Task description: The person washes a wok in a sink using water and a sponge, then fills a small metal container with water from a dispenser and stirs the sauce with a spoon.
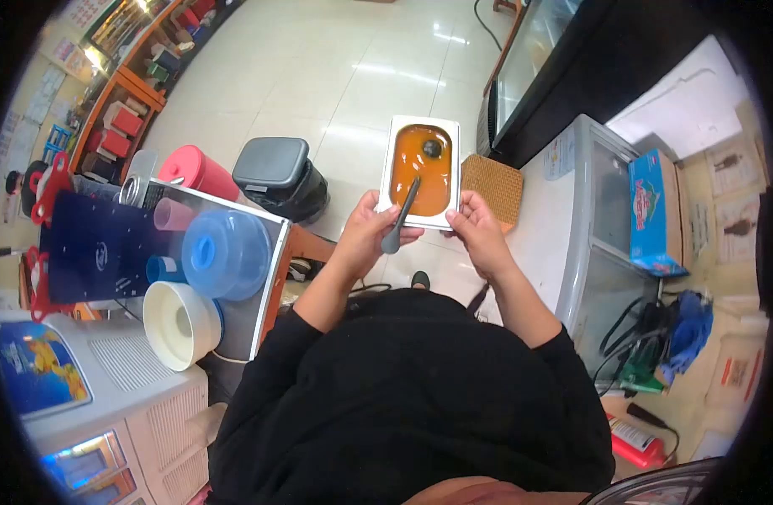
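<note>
pan [455, 172] of orange-brown sauce [435, 192] is out in front of you, held up over the tiled floor [353, 109], between the lidded bin [271, 164] on your left and the woven-topped stool [492, 192] on your right. your left hand [365, 237] is clamped on its near left corner, thumb over the rim and fingers curled beneath; your right hand [485, 237] pinches the near right corner the same way, though its fingertips underneath are hidden, so you can't tell how far they reach.

the pan looks stiff and probably has some weight with that much liquid in it. both your grips are at the near end, so the far end likely wants to dip; a hold midway along the long sides would balance better. the sauce looks loose and glossy, apt to slosh if you tilt, and a wet rim would be slippery. a gray handle [402, 219] leans over the near rim right beside your left thumb; you can't tell whether they touch. a dark round thing [432, 149] shows near the far end of the sauce.
</note>
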### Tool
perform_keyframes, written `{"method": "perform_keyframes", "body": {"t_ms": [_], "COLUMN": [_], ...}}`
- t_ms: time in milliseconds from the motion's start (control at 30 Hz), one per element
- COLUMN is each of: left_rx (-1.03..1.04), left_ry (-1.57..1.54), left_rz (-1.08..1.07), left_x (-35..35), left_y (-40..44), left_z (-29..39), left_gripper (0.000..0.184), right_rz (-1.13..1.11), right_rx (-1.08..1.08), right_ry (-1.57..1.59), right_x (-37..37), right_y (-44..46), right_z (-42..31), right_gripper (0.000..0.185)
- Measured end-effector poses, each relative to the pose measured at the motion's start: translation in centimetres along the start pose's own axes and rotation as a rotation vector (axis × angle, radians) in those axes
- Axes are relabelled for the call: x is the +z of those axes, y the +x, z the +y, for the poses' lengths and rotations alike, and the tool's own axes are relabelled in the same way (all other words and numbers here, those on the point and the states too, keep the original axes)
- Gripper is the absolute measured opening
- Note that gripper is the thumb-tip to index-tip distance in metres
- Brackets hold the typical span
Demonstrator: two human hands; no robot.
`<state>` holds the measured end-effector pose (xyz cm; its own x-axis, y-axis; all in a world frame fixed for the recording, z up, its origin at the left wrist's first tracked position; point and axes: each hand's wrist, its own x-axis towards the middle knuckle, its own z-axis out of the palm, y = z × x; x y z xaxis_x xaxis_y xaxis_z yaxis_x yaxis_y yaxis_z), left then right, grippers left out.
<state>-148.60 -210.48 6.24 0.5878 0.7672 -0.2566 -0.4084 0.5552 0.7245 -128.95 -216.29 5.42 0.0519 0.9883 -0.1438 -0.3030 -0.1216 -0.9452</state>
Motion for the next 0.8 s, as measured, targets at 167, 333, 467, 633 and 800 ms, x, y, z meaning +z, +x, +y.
{"method": "perform_keyframes", "body": {"t_ms": [167, 333, 467, 633, 800], "left_rx": [0.069, 0.035, -0.046, -0.165, -0.172], "left_ry": [0.005, 0.011, 0.098, 0.158, 0.194], "left_rz": [0.034, -0.021, -0.083, -0.123, -0.152], "left_x": [-0.4, -2.8, -5.0, -4.2, -3.6], "left_y": [12.1, 24.1, 35.0, 48.7, 64.0], "left_z": [4.4, 9.8, 15.3, 23.3, 27.8], "left_gripper": [0.024, 0.024, 0.028, 0.030, 0.027], "right_rz": [-0.051, -0.088, -0.038, 0.066, 0.101], "right_rx": [0.052, 0.049, 0.024, 0.011, -0.055], "right_ry": [0.003, 0.037, 0.047, 0.074, 0.064], "right_x": [-3.6, -6.9, -8.6, -11.5, -16.8], "right_y": [12.6, 25.5, 35.7, 48.3, 61.6], "right_z": [-3.6, -4.9, -7.5, -11.3, -15.4], "right_gripper": [0.020, 0.019, 0.019, 0.018, 0.017]}}
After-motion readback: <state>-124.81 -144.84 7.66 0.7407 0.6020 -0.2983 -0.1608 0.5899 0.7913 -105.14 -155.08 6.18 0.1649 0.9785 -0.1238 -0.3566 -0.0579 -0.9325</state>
